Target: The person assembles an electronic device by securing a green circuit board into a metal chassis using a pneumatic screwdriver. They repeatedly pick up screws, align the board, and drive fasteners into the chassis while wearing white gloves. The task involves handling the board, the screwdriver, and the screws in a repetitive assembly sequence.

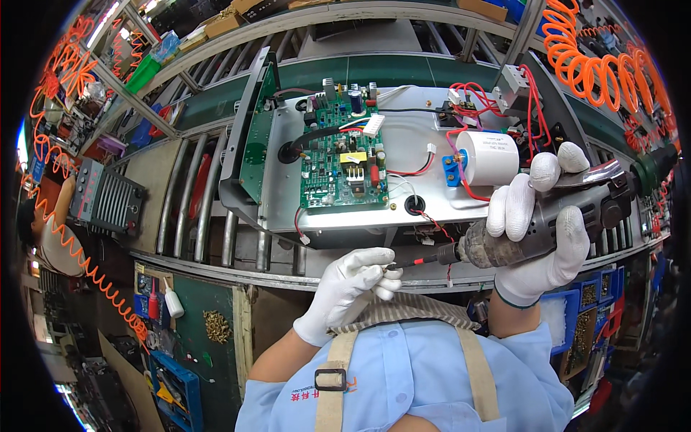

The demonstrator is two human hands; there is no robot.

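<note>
My right hand [536, 237], in a white glove, is wrapped round a dark, worn power screwdriver [504, 241] with a metal lever along its top. The tool lies level, its bit [421, 261] with a red band pointing left. At the bit's tip my left hand [353, 288], also gloved, has its fingers pinched together; whatever small piece is between them is too small to make out. Beyond both hands rests an opened metal chassis [277, 191]. It carries a green circuit board [331, 189], a white cylindrical capacitor [491, 158] and loose wires with white connectors.
The chassis sits on a roller conveyor [205, 205]. A grey finned unit [108, 196] stands farther left. Lower left are a pile of brass-coloured screws [217, 327], a white bottle [173, 301] and a blue tray [176, 392]. Parts bins [586, 309] stand at right; an orange coiled hose [590, 57] hangs above.
</note>
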